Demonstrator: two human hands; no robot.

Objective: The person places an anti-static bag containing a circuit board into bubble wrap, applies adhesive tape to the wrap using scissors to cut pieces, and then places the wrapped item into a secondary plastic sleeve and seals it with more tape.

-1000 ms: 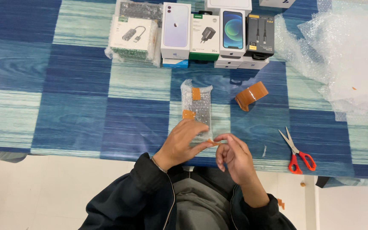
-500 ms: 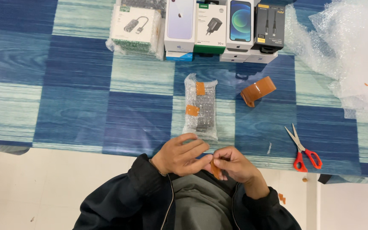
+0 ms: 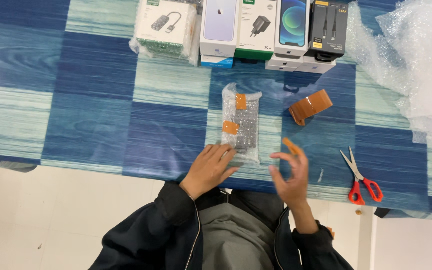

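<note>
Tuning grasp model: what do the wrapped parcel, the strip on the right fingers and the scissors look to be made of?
Wrapped parcel: clear bubble plastic, glossy, dimpled, over something dark.
Strip on the right hand: probably brown packing tape, matching the patches on the parcel.
Scissors: bright metal blades, red handles, likely plastic.

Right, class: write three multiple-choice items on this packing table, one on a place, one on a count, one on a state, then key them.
1. Where do the red-handled scissors lie?
A. right of the hands
B. left of the hands
C. on the boxes

2. How many brown tape pieces show on the bubble-wrapped parcel?
A. none
B. two
C. five

3. What is the left hand doing?
A. gripping the scissors
B. raised off the table
C. resting on the parcel's near end

Key: A, they lie past the right hand; B, one near the top, one mid-left; C, its fingers lie on the wrap.
</note>
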